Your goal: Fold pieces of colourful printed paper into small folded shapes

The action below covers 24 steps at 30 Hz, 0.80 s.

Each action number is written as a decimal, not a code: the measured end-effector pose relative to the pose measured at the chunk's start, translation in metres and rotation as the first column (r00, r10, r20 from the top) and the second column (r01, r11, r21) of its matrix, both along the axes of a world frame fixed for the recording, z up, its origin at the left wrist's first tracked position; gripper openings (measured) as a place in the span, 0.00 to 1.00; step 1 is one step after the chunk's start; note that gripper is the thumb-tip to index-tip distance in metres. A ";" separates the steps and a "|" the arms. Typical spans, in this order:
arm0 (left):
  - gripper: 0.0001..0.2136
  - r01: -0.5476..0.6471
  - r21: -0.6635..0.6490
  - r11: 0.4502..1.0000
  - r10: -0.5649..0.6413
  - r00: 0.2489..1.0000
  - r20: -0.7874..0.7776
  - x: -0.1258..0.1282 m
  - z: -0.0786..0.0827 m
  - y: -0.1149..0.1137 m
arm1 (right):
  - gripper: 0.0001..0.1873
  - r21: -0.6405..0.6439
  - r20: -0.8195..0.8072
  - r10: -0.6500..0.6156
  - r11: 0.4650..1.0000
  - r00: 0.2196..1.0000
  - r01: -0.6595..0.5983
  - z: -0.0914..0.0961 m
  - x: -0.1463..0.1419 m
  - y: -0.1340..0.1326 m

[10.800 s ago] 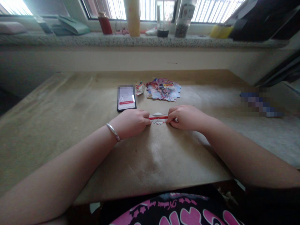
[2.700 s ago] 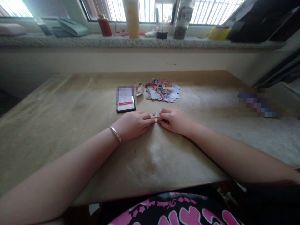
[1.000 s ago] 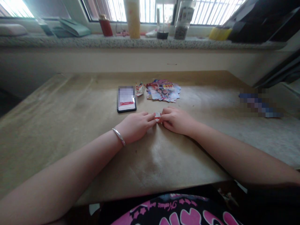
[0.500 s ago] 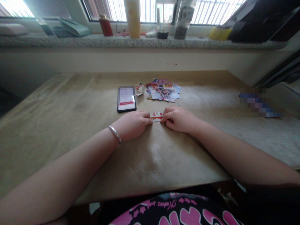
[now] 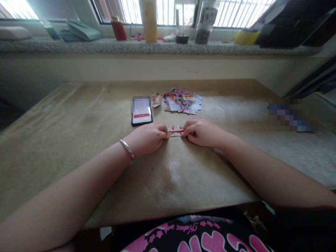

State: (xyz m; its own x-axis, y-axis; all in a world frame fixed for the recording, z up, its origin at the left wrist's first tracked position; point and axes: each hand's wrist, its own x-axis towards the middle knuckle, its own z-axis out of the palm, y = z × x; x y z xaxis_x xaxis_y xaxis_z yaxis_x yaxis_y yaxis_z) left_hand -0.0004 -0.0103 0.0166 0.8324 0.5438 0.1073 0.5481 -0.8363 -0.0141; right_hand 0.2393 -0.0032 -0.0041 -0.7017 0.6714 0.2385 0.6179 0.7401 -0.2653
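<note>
Between my two hands lies a small folded strip of printed paper (image 5: 175,131), white with red and orange print, low on the table. My left hand (image 5: 151,138), with a silver bangle at the wrist, pinches its left end. At the right end, the fingers and thumb of my right hand (image 5: 201,132) are closed on the paper. Both ends of the strip are hidden under my fingers. Just beyond the hands are a smartphone (image 5: 142,115), a small folded paper piece (image 5: 157,100) and a stack of colourful printed paper sheets (image 5: 183,102).
The light brown table (image 5: 168,182) reaches back to a wall. Above it, a speckled stone windowsill (image 5: 162,48) carries a red bottle (image 5: 118,29), a tall yellowish container (image 5: 148,22), jars and a yellow object (image 5: 246,36). A blurred-out blue item (image 5: 291,117) lies far right.
My hands have shifted slightly apart, the left one a little leftward, so more of the paper strip shows between them. The phone and the paper stack stay where they were.
</note>
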 end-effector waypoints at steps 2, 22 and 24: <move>0.14 -0.003 0.019 1.000 0.004 1.000 -0.021 0.001 0.000 -0.001 | 0.13 0.000 0.018 -0.013 1.000 1.000 0.013 0.001 0.000 0.000; 0.11 -0.005 0.053 0.999 0.004 1.000 0.009 -0.001 -0.004 0.001 | 0.13 0.078 0.168 -0.032 0.997 0.985 0.019 0.012 0.003 -0.007; 0.10 -0.018 0.113 0.993 0.016 1.000 0.019 0.000 -0.007 0.000 | 0.13 0.085 0.123 -0.030 0.996 0.992 0.020 0.007 0.003 -0.004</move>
